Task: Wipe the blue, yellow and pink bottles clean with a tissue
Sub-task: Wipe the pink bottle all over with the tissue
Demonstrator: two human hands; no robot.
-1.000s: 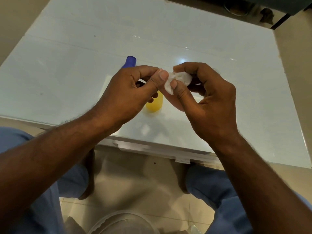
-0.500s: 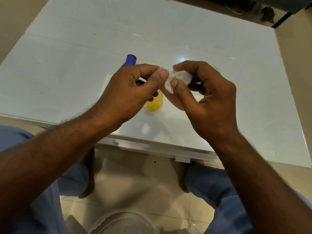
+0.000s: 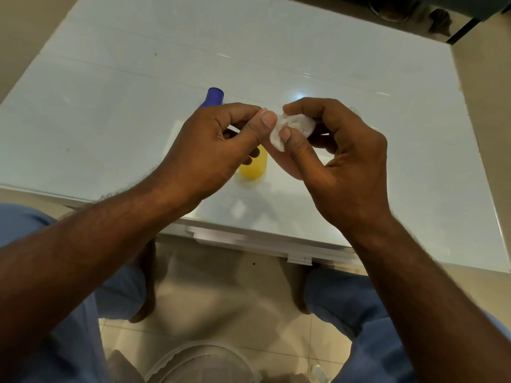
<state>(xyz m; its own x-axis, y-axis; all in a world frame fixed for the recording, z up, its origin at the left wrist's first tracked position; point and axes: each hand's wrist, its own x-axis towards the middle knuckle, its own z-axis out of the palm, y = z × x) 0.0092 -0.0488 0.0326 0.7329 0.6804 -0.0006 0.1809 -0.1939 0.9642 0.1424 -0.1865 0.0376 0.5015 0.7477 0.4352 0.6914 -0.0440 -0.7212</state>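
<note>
The tissue [image 3: 293, 129] is bunched above the desk [image 3: 110, 106], pinched between the thumb and forefinger of the right hand [image 3: 340, 164]; the left hand [image 3: 210, 150] pinches its near edge. Below and left of the tissue stands the yellow bottle [image 3: 253, 167], with the blue bottle [image 3: 213, 97] farther left; no pink bottle is visible. Judged step: form a firm pad, leaving a clean face exposed before wiping.

A crumpled white tissue [image 3: 294, 128] sits above the yellow bottle [image 3: 253, 167]. The blue bottle [image 3: 213, 97] stands just behind the yellow one
</note>
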